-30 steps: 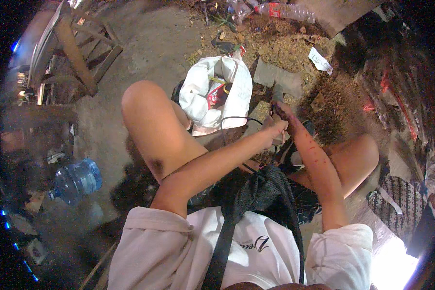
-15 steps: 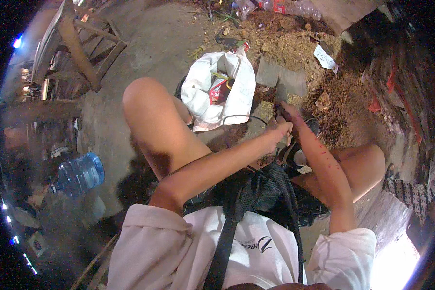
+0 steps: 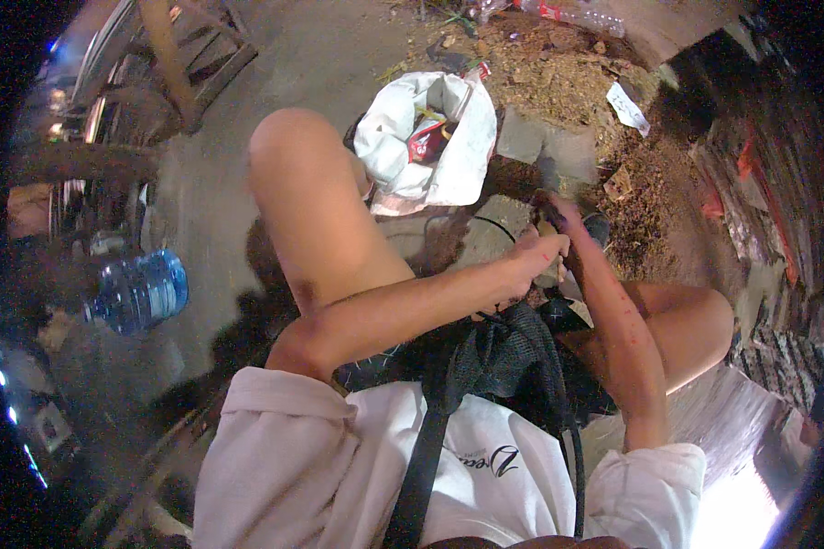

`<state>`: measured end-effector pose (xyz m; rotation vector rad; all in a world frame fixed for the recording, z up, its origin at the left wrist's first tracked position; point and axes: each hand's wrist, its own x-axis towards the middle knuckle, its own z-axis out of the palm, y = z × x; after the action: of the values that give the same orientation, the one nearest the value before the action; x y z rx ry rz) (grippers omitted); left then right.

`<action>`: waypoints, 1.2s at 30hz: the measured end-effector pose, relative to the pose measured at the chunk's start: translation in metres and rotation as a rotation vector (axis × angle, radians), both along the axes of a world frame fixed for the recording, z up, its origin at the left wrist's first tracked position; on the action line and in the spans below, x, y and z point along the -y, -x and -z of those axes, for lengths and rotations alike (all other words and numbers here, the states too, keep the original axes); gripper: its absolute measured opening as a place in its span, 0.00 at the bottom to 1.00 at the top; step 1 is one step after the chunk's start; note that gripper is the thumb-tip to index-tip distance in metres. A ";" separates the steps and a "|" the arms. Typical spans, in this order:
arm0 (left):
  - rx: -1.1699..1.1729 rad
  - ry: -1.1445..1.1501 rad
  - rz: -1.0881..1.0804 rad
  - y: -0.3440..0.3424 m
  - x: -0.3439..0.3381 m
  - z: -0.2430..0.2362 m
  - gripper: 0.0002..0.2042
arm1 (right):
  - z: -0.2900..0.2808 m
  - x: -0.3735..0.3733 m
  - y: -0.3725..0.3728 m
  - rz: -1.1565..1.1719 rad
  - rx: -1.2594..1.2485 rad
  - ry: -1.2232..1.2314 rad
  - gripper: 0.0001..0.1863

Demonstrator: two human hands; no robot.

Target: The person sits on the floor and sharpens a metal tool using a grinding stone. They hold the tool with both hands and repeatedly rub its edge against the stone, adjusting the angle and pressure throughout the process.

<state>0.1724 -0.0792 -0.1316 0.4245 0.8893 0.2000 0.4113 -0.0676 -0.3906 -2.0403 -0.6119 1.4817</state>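
My left hand (image 3: pixel 538 260) and my right hand (image 3: pixel 561 217) meet in front of me between my bent knees. The fingers of both are curled closed. My right hand is slightly farther out, around something dark and narrow whose kind I cannot make out. What my left hand grips is hidden behind its own fingers. Just left of my hands stands a white sack (image 3: pixel 471 169) with its mouth rolled open, holding a red packet (image 3: pixel 423 145) and other bits. Beyond my right hand lie grey flat slabs (image 3: pixel 568 151), perhaps brick or stone.
Brown chips and litter (image 3: pixel 645 206) cover the ground at right, with a white paper scrap (image 3: pixel 627 108) on them. Clear plastic bottles (image 3: pixel 581 16) lie at the far edge. A large blue water jug (image 3: pixel 142 291) is at left, below a wooden frame (image 3: pixel 169 64). Rough planks (image 3: pixel 760 192) line the right.
My view has shifted, so the sack and ground sit a little higher in it. My hands stay together, with their wrists turned slightly.
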 end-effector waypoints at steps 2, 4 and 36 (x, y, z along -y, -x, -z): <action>-0.134 0.006 -0.147 0.039 0.008 0.011 0.06 | -0.129 -0.013 0.131 -0.601 0.220 -0.220 0.21; -0.048 -0.075 -0.105 0.029 0.019 0.013 0.10 | -0.151 -0.006 0.119 -0.460 0.259 -0.126 0.20; 0.107 -0.309 0.208 0.057 0.037 -0.002 0.17 | -0.259 -0.004 0.166 -0.593 0.657 -0.211 0.21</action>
<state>0.1156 -0.1159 -0.1296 0.7827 0.7051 0.1677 0.2449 -0.0637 -0.1314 -2.2657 -1.6717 0.9152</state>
